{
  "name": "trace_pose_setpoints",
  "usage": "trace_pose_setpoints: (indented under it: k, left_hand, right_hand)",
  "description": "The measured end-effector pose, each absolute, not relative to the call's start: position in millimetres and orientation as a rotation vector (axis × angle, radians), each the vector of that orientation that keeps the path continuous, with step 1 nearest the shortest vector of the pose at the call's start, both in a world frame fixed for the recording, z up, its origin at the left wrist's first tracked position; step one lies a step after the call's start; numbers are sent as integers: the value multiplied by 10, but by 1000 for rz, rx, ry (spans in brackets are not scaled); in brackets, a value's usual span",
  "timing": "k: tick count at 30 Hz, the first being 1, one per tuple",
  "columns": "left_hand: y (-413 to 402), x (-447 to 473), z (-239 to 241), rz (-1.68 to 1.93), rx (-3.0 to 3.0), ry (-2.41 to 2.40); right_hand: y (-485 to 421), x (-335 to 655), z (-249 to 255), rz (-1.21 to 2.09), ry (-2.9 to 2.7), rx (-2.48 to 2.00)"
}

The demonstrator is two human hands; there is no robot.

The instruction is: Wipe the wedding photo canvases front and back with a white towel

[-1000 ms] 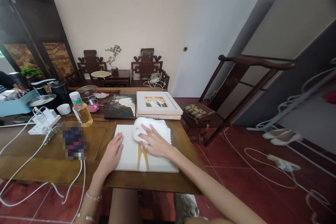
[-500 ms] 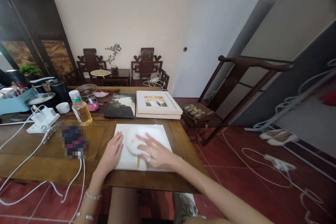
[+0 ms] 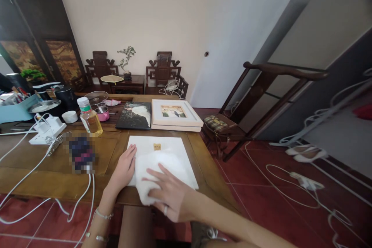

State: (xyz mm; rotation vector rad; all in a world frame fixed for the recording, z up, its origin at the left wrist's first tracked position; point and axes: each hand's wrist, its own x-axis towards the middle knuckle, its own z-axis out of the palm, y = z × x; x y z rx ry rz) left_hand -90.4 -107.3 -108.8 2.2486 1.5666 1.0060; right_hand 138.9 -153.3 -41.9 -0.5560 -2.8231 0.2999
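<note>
A white rectangular board [image 3: 181, 153] lies on the wooden table in front of me, with a small yellow figure [image 3: 157, 147] on its upper part. My left hand [image 3: 124, 168] rests along the board's left edge, fingers stretched out. My right hand [image 3: 170, 192] grips a bunched white cloth [image 3: 147, 166], its spread fingers pressing into the fabric. The cloth covers the lower left and middle of the board and hangs over the near edge. What is under it is hidden.
Behind the board lie a dark picture panel [image 3: 134, 115] and stacked framed photos [image 3: 177, 114]. Leftward stand an oil bottle [image 3: 90, 118], a pink cup [image 3: 102, 114], a white bowl [image 3: 69, 117] and a power strip [image 3: 48, 130] with cables. A wooden chair [image 3: 263, 93] stands right.
My right hand has drawn the white cloth toward me, down to the near edge. The yellow figure's head now shows above the cloth; its lower part is covered. My left hand has stayed put.
</note>
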Motion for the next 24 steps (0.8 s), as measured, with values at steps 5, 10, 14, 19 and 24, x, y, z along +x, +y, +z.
trace_pose_setpoints:
  k: [5, 10, 14, 19, 24]
  left_hand:
    - [-1084, -903, -1086, 1004, 2255, 1569]
    - [-1109, -893, -1030, 979, 2249, 1585]
    - [-1108, -892, -1025, 992, 2229, 1593]
    - [-1087, -895, -1062, 1043, 2198, 1585]
    - [-1067, -909, -1037, 1035, 2199, 1553]
  right_hand:
    - [-1319, 1410, -269, 304, -2858, -654]
    - [-670, 1292, -196, 139, -2761, -983]
    - [-413, 1212, -206, 86, -2716, -1076]
    - [-863, 1158, -344, 93, -2776, -907]
    - [-1518, 1236, -365, 159, -2920, -525]
